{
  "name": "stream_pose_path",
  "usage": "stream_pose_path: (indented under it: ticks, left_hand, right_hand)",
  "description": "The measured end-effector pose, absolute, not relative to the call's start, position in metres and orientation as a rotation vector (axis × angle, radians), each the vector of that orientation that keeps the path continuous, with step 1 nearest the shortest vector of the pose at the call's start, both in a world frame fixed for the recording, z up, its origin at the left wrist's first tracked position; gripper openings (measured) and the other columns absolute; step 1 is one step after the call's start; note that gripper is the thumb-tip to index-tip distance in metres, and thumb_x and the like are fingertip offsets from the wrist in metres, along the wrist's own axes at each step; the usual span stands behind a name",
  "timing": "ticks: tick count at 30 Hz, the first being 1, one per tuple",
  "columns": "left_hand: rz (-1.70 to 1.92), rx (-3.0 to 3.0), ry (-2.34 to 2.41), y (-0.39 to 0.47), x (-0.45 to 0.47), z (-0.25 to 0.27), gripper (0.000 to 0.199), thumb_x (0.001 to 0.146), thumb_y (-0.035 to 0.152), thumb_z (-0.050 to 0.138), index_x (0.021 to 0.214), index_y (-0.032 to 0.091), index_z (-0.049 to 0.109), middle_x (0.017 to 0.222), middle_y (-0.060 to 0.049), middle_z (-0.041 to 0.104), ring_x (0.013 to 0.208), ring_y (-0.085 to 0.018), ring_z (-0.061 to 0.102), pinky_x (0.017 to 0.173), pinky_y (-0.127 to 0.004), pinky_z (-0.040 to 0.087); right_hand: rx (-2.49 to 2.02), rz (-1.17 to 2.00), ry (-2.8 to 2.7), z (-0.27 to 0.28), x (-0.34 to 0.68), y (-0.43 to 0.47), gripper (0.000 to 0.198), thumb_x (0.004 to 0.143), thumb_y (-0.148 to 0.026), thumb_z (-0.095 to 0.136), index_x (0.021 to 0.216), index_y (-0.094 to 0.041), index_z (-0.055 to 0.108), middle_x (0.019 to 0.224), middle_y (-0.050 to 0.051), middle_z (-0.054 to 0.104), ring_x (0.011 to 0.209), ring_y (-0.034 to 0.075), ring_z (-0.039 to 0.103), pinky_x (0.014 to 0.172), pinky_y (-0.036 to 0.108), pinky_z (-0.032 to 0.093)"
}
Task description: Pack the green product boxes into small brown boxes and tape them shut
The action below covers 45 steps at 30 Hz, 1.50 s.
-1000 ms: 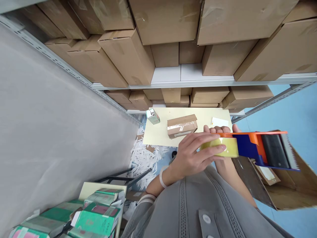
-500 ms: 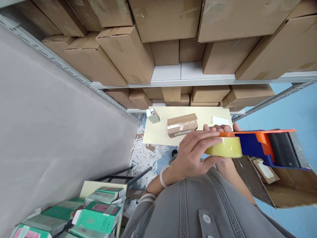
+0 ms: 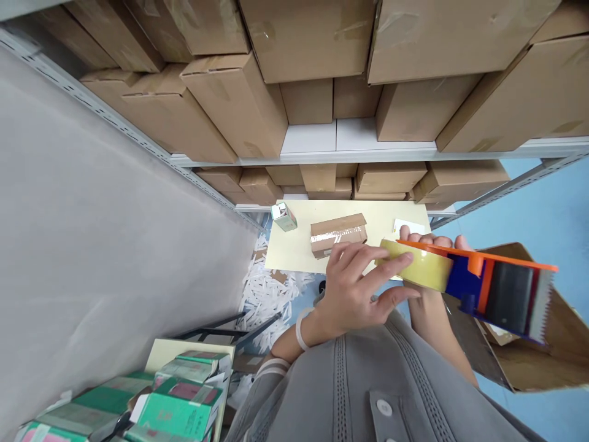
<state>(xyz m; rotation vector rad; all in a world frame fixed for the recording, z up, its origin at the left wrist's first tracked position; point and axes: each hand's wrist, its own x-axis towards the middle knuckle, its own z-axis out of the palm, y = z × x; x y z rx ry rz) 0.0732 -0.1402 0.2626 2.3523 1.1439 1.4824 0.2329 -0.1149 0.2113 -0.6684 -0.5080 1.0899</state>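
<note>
A tape dispenser (image 3: 501,288) with an orange and blue frame, a black roller and a toothed metal edge is held up in front of me. My right hand (image 3: 442,240) grips it from the far side, its fingertips showing over the orange edge. A wide yellowish roll of tape (image 3: 426,265) sits on the dispenser's left end. My left hand (image 3: 356,282) is beside the roll, fingers stretched and thumb apart, the index fingertip at the roll's face. Beyond the hands, a small taped cardboard box (image 3: 338,233) lies on a pale yellow table (image 3: 289,252).
A green and white carton (image 3: 284,217) and a white card (image 3: 408,226) lie on the table. Shelves of cardboard boxes (image 3: 313,43) rise ahead. Green cartons (image 3: 184,402) are piled at lower left, paper shreds (image 3: 262,307) cover the floor, and an open box (image 3: 547,362) stands at right.
The dispenser has tilted, its toothed end dropping and its roll end rising slightly. My left hand's fingers have loosened from the roll and spread, with the thumb now away from it.
</note>
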Motion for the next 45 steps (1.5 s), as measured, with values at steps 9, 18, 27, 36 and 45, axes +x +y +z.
stream_pose_path:
  ticks: [9, 18, 27, 36, 45]
  left_hand:
    - [1.637, 2.159, 1.232, -0.138, 0.089, 0.262, 0.005, 0.088, 0.03, 0.074, 0.087, 0.025, 0.076, 0.068, 0.005, 0.07, 0.062, -0.01, 0.058, 0.067, -0.029, 0.042]
    - [1.667, 2.024, 1.226, -0.143, 0.093, 0.256, 0.006, 0.091, 0.026, 0.071, 0.088, 0.024, 0.076, 0.073, 0.005, 0.073, 0.063, -0.008, 0.062, 0.065, -0.028, 0.045]
    - [1.741, 1.82, 1.161, -0.139, 0.098, 0.258, 0.007, 0.089, 0.024, 0.072, 0.083, 0.021, 0.074, 0.073, 0.002, 0.072, 0.064, -0.009, 0.062, 0.06, -0.025, 0.049]
    - [1.767, 1.764, 1.117, -0.139, 0.097, 0.25, 0.014, 0.096, 0.017, 0.059, 0.085, 0.018, 0.068, 0.079, -0.001, 0.069, 0.071, -0.011, 0.063, 0.059, -0.023, 0.053]
    - [1.869, 1.755, 1.159, -0.145, 0.097, 0.255, 0.011, 0.092, 0.021, 0.067, 0.083, 0.021, 0.073, 0.077, 0.002, 0.071, 0.068, -0.009, 0.066, 0.06, -0.023, 0.055]
  right_hand:
    - [-0.728, 0.768, -0.905, 0.24, 0.237, -0.118, 0.05, 0.081, -0.04, 0.05, 0.037, -0.021, 0.038, 0.034, -0.004, 0.034, 0.039, 0.012, 0.027, 0.059, 0.037, 0.03]
    - [-0.666, 0.732, -1.019, 0.234, 0.245, -0.117, 0.042, 0.082, -0.032, 0.04, 0.042, -0.022, 0.041, 0.034, -0.003, 0.036, 0.036, 0.013, 0.028, 0.056, 0.037, 0.029]
    - [-0.637, 0.649, -1.112, 0.245, 0.237, -0.12, 0.045, 0.086, -0.025, 0.036, 0.043, -0.025, 0.047, 0.035, -0.003, 0.037, 0.035, 0.015, 0.026, 0.054, 0.038, 0.026]
    - [-0.412, 0.634, -1.433, 0.237, 0.257, -0.103, 0.04, 0.084, -0.028, 0.036, 0.05, -0.023, 0.057, 0.037, -0.001, 0.048, 0.03, 0.017, 0.037, 0.049, 0.039, 0.028]
    - [-0.482, 0.574, -1.476, 0.241, 0.259, -0.114, 0.044, 0.083, -0.033, 0.033, 0.046, -0.026, 0.055, 0.034, -0.004, 0.047, 0.027, 0.018, 0.037, 0.054, 0.042, 0.031]
